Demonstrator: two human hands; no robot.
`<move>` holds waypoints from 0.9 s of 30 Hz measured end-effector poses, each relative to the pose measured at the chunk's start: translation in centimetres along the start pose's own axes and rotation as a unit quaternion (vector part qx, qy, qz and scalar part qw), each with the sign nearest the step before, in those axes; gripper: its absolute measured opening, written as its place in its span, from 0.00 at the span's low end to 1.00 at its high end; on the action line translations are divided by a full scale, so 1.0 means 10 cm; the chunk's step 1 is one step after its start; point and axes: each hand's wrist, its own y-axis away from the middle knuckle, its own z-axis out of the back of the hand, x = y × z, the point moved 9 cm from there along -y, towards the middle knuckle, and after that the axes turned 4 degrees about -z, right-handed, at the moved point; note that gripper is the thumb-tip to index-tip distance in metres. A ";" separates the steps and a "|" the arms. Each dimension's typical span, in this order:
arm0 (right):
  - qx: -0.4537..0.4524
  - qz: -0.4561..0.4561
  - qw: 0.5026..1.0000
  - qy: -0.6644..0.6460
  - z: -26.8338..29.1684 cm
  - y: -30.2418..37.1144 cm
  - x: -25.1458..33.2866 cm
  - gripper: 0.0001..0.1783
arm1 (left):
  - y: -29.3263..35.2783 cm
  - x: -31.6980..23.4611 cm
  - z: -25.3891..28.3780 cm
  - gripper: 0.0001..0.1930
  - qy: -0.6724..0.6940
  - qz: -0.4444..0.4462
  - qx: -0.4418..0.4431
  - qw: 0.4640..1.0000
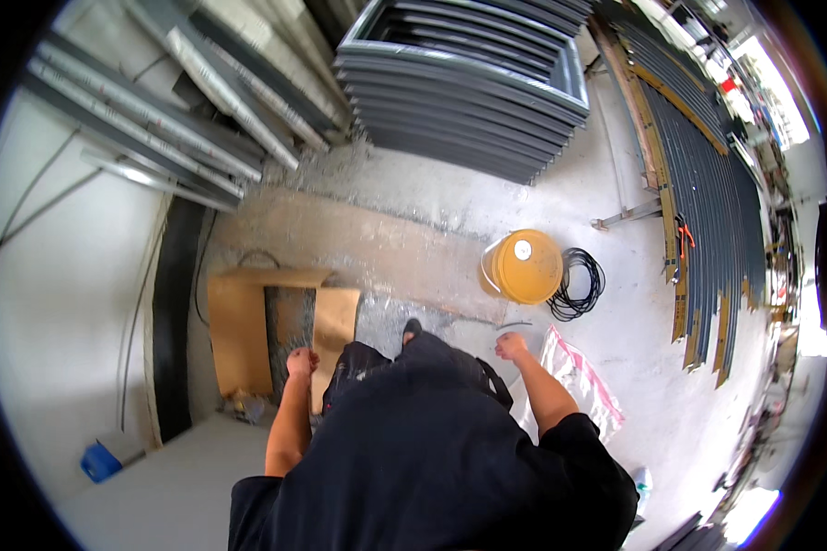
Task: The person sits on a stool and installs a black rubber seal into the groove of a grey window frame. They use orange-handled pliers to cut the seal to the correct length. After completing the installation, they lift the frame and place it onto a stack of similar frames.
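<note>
My left hand point(301, 361) hangs at my left side, its fingers curled in, with nothing seen in it. Below and beside it on the floor lies a brown cardboard sheet point(237, 335) with a cut-out middle. My right hand point(511, 346) is out to my right, also loosely closed, with no object showing in it. It is nearest to a white plastic sack point(574, 376) with pink stripes. Farther ahead of that hand stands a yellow lidded bucket point(527, 266), next to a coil of black cable point(579, 285).
Ahead is a tall stack of dark grey rectangular frames point(469, 119). Long metal profiles point(220, 87) lean at the far left. On the right, a rack carries many dark profiles point(703, 202), with an orange-handled tool point(685, 236) on it. A blue container point(100, 462) sits at lower left.
</note>
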 end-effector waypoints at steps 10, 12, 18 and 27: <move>0.024 0.031 0.995 -0.093 -0.27 -0.27 0.42 0.13 | -0.03 -1.26 -1.50 0.31 -0.491 -0.158 0.103 0.851; 0.022 0.014 0.996 -0.091 -0.22 -0.39 0.41 0.13 | -0.18 -1.37 -1.64 0.35 -0.500 -0.135 0.150 0.842; -0.026 -0.045 0.986 -0.157 0.11 -0.52 0.62 0.12 | -1.16 -1.56 -2.16 0.43 -0.478 -0.067 0.260 0.836; -0.125 0.010 0.981 -0.145 0.69 -0.38 2.18 0.18 | -2.14 -2.66 -2.81 0.26 -0.481 0.068 0.323 0.812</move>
